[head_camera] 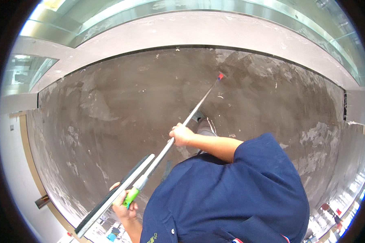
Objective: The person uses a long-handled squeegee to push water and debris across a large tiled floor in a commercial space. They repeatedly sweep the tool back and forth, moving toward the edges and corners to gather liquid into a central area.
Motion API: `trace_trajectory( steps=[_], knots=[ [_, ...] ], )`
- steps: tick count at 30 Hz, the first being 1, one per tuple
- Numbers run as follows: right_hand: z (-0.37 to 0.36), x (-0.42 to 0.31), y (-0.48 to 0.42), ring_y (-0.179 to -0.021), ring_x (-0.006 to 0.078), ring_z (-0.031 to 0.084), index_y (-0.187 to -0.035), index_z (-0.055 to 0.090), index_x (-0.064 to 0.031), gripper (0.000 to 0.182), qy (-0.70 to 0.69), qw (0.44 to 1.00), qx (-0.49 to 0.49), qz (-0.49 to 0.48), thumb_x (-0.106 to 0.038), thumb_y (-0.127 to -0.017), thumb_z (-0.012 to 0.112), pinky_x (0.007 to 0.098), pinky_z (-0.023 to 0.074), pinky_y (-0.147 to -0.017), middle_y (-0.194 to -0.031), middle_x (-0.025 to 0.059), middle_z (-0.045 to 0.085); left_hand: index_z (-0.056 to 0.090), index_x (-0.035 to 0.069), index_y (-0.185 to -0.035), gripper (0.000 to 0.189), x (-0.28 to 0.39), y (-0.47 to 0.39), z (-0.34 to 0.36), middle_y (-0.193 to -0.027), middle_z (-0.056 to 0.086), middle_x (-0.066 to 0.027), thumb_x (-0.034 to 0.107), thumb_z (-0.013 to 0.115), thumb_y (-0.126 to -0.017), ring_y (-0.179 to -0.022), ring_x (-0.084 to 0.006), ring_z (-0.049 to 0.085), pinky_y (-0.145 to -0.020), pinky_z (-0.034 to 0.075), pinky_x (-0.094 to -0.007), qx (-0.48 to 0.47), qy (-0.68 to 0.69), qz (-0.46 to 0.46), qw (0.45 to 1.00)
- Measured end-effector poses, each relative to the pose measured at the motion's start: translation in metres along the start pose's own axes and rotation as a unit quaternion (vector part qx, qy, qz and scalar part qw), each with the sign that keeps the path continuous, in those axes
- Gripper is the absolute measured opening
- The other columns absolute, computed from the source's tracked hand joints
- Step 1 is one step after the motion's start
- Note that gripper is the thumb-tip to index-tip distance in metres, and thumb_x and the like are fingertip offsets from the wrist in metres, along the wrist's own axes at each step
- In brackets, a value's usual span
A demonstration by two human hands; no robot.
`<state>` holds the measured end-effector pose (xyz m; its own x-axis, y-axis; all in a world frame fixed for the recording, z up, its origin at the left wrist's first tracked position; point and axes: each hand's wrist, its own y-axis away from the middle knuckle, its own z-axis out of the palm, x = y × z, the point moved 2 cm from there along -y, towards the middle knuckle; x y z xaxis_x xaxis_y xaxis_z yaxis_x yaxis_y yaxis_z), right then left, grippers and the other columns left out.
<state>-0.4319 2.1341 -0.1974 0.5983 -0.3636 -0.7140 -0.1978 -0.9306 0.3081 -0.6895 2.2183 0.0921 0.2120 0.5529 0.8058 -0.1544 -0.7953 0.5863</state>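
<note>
A long-handled floor squeegee lies slantwise in front of me, its silvery pole (196,106) running up to a red and blue end (220,76) over the floor. My right hand (182,134) is closed round the pole near its middle. At the lower left, my left hand (124,202) holds the squeegee at its green joint (130,196), fingers also against the squeegee head (114,194). That head is a long pale bar with a black strip along it, lying nearly alongside the pole.
The dark concrete floor (133,100) looks damp, with pale patches and scraps of debris. A white ledge (197,29) with glass panels (231,6) bounds the far side. My shoe (197,116) is on the floor beside the pole. A white wall (21,152) stands at left.
</note>
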Motion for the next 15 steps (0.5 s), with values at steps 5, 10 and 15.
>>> trace_trajectory(
  steps=[5, 10, 15],
  knots=[
    [0.024, -0.016, 0.002, -0.099, 0.0330, 0.056, -0.087, 0.071, -0.0132, 0.020, -0.023, 0.999, 0.019, -0.036, -0.026, -0.072, 0.072, 0.0435, 0.0532, -0.085, -0.095, 0.0105, 0.064, 0.051, 0.011, -0.124, 0.042, 0.012, 0.013, -0.009, -0.076, 0.067, -0.0160, 0.005, 0.056, -0.083, -0.033, -0.0144, 0.043, -0.025, 0.037, -0.0261, 0.024, 0.010, 0.006, 1.000],
    [0.021, 0.030, 0.000, -0.084, 0.0341, 0.058, -0.070, 0.068, -0.0125, 0.031, 0.050, 0.996, 0.054, -0.045, -0.042, -0.079, 0.070, 0.0434, 0.0477, -0.079, -0.081, 0.0116, 0.064, 0.053, 0.011, -0.124, 0.041, -0.031, 0.001, 0.003, -0.077, 0.066, -0.0163, 0.004, 0.058, -0.084, -0.036, -0.0156, 0.046, -0.028, 0.040, -0.0280, 0.020, 0.045, -0.043, 0.998],
    [0.061, -0.044, -0.016, -0.104, 0.0372, 0.059, -0.089, 0.073, -0.0141, 0.025, 0.019, 0.988, -0.070, -0.136, -0.030, -0.070, 0.072, 0.0458, 0.0502, -0.091, -0.100, 0.0139, 0.066, 0.052, 0.011, -0.127, 0.040, -0.020, 0.037, -0.070, -0.078, 0.068, -0.0149, 0.006, 0.054, -0.088, -0.034, -0.0139, 0.047, -0.025, 0.042, -0.0268, 0.094, 0.076, -0.017, 0.992]
  ],
)
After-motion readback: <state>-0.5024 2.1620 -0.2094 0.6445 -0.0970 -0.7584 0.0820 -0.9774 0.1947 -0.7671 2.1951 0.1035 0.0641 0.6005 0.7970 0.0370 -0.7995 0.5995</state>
